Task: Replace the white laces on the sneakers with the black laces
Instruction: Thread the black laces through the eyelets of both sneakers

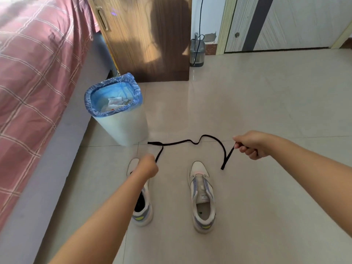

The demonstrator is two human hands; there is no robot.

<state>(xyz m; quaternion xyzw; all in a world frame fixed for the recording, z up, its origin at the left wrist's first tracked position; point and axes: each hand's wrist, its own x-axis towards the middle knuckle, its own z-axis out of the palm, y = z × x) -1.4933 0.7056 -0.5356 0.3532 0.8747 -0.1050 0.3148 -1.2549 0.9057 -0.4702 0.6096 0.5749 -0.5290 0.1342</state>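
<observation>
In the head view, 2 bare forearms were extended from the bottom edge over a pale tiled floor [266,111]. The left hand [147,166] was curled into a fist around 1 end of a black lace [187,141], which rose out from just beyond its knuckles. The right hand [249,143] had its fingers folded in, and the other part of the lace was pinched between thumb and fingertips. From that pinch the lace dropped down and inward to a low loop, with a loose tip hung below and to the inner side of the right fingers. Between the 2 hands the lace was stretched in a sagging, wavy line on the far side of both fists.

The left sneaker [142,212] was partly covered by the left wrist and forearm, its heel shown nearer than the fist. The right sneaker [202,197] was set between the 2 hands and nearer than the lace, its eyelets shown without any lace. The 2 sneakers were placed well apart, toes pointed away.

Beyond the left fingers a white bin [122,119] with a blue liner was stood, beside a bed [34,63] under a pink checked cover. A wooden cabinet [148,39] was seen farther off.
</observation>
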